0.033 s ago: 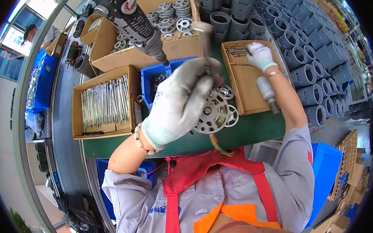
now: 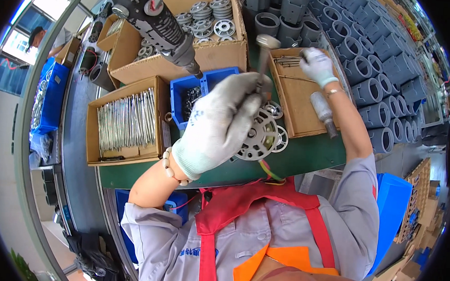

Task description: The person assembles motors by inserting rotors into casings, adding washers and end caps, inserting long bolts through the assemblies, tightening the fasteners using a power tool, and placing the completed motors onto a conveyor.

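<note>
Currently, the left hand (image 2: 217,117), in a white knitted glove with a grey coating, is raised over the green worktop (image 2: 310,157), its fingers wrapped around the shaft of a slender steel tool with a flared head (image 2: 264,61). The tool stands nearly upright, head uppermost. Below the hand, and partly hidden by it, is the pale grey, round metal disc with slots around its hub (image 2: 261,137), beside smaller silver spoked metal wheels (image 2: 282,140).

Compared with the preceding frame, the tool's head has shifted rightward and appears sharper; the disc and the yellow-and-green wires (image 2: 267,171) at its near edge also lie slightly farther right. For the work in hand, this suggests that the disc is not rigidly fixed; whether the tool touches it cannot be told.

The right hand (image 2: 319,67), similarly gloved, has moved slightly rightward at the far end of the shallow brown cardboard tray (image 2: 300,114), near thin metal rods (image 2: 288,61). Its fingers are curled inward; whether they grip anything cannot be told. A whitish cylindrical tool with a dark tip (image 2: 320,107) lies at the tray's right side. Left of the disc stands a blue plastic bin of small dark parts (image 2: 175,100), below a black powered driver (image 2: 162,33).
</note>
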The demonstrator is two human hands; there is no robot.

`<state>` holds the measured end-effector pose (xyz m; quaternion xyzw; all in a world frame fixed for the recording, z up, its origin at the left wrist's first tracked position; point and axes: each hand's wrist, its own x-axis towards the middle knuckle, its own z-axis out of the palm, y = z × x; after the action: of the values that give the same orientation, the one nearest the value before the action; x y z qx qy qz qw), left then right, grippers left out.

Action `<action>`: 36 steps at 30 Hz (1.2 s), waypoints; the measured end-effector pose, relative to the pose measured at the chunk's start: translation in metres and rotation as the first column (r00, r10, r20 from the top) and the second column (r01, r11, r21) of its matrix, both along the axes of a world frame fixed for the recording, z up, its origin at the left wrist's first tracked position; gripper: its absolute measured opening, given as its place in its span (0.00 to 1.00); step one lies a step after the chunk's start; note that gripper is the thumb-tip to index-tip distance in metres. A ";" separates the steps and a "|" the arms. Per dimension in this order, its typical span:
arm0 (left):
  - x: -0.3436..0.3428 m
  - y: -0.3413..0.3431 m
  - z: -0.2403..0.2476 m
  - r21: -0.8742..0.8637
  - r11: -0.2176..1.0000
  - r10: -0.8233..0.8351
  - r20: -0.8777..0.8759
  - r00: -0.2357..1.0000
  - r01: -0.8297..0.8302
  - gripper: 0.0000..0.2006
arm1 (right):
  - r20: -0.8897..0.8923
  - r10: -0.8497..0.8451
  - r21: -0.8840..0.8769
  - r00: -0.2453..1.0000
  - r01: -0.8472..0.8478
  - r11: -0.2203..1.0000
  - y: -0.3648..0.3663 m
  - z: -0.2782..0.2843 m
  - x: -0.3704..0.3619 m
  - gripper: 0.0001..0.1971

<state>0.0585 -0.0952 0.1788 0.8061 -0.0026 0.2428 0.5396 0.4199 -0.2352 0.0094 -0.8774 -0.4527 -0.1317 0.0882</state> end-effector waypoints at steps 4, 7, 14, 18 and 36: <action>-0.002 0.005 -0.007 0.061 0.997 0.044 -0.076 0.996 -0.039 0.11 | -0.564 0.461 0.773 0.685 0.242 0.586 -0.027 0.111 -0.087 0.12; -0.004 0.009 -0.016 0.031 0.998 0.055 -0.073 0.996 -0.053 0.11 | -0.329 0.832 0.914 0.447 0.372 0.161 -0.043 0.173 -0.183 0.08; 0.000 0.002 -0.025 0.070 0.991 0.106 0.087 0.991 -0.112 0.11 | -0.401 0.891 0.913 0.215 0.019 0.406 -0.050 0.175 -0.246 0.13; 0.000 0.004 -0.029 0.104 0.988 0.099 0.157 0.983 -0.116 0.10 | -0.507 0.773 0.829 0.382 -0.032 0.559 -0.049 0.192 -0.258 0.05; -0.006 0.013 -0.045 -0.105 0.994 -0.033 -0.037 0.999 0.029 0.10 | -0.582 0.721 0.274 0.377 -0.743 0.610 -0.014 0.192 -0.226 0.18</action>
<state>0.0522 -0.0826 0.1338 0.7813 0.0079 0.2185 0.5846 0.1938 -0.2493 0.2018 -0.5747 -0.7347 0.2372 0.2714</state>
